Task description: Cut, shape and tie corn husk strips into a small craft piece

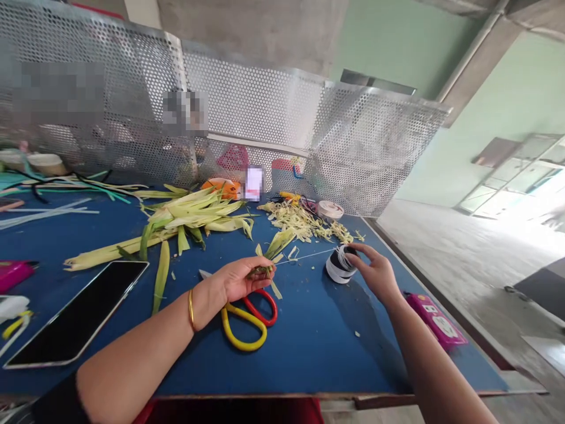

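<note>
My left hand (249,275) is closed around a small bundle of corn husk (281,240), whose pale green leaves stick out past the fingers. A thin white thread (306,257) runs taut from that bundle to a black-and-white spool of thread (341,272) standing on the blue table. At the top of the spool, the thumb and fingers of my right hand (375,272) are closed on it, over the loose white loops. Scissors (245,325) with one yellow and one red handle lie under my left wrist, their blades partly hidden.
A heap of corn husks (189,215) lies at the back, with husk scraps (295,222) and a tape roll (330,210) to its right. A tablet-like device (79,315) lies left, a pink packet (435,321) right. Perforated metal panels (260,100) border the far edge.
</note>
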Demonstrator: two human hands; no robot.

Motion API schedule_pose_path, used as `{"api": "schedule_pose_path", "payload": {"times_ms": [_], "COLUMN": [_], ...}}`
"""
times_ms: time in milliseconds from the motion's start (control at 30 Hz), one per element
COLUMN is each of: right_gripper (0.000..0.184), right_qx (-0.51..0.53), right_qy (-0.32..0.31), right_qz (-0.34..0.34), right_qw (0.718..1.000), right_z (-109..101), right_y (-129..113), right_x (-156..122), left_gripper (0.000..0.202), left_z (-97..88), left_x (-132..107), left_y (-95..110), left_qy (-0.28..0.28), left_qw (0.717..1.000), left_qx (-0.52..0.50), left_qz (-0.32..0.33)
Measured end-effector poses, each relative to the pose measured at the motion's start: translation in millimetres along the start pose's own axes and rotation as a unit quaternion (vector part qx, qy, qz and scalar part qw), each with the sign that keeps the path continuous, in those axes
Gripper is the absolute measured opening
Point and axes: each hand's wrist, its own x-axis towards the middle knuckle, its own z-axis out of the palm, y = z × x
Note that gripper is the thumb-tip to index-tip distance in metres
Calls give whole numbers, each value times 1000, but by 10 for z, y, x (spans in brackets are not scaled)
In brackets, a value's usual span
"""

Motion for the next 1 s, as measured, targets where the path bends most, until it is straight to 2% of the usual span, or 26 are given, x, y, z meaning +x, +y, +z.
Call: {"api": "schedule_pose_path", "payload": {"times_ms": [67,133,167,200,233,300,333,367,433,533,633,700,833,900,933,1000], "right_gripper": [40,34,27,19,14,12,14,18,26,27,29,34,53,67,71,63], "right_qx": [-72,-103,-98,-77,-46,-25,-33,-51,-100,-146,-198,-236,-273,-240,-201,-100], "right_qy": [68,127,120,64,-27,-197,-244,-272,-287,-303,-317,-337,-389,-406,-408,-418], "right_qz": [-48,-98,-132,-175,-209,-239,-245,-246,-236,-190,-161,-165,-159,-139,-116,-20], "right_qw": [994,982,979,980,976,950,938,929,923,922,914,897,866,871,883,903], "right_z": [-12,37,95,177,280,534,672,806,1028,1190,1195,1155,945,764,662,458], "right_y": [-94,-288,-424,-581,-754,-1107,-1270,-1414,-1623,-1746,-1744,-1731,-1683,-1594,-1526,-1353], "right_x": [-115,-304,-429,-570,-719,-1002,-1115,-1199,-1271,-1210,-1116,-1087,-1116,-1158,-1182,-1233], "left_gripper": [13,13,12,13,12,12,13,12,11,10,9,8,11,12,11,10], "left_z": [-11,-34,-48,-62,-74,-91,-95,-96,-94,-91,-93,-94,-96,-103,-108,-117], "left_x": [9,27,39,51,62,75,74,68,44,-1,-27,-32,-31,-24,-18,-3], "left_y": [23,42,50,56,60,64,67,71,83,108,124,129,143,152,155,157], "left_qy": [6,3,2,-2,-2,-11,-12,-14,-18,-22,-26,-29,-34,-40,-43,-47], "left_qw": [1000,1000,1000,1000,1000,1000,1000,1000,999,999,998,998,998,997,997,996], "left_qx": [-8,-17,-19,-23,-25,-22,-22,-21,-22,-25,-30,-34,-45,-48,-50,-53], "left_qz": [2,2,5,7,7,9,13,17,27,34,38,41,40,42,44,47]}}
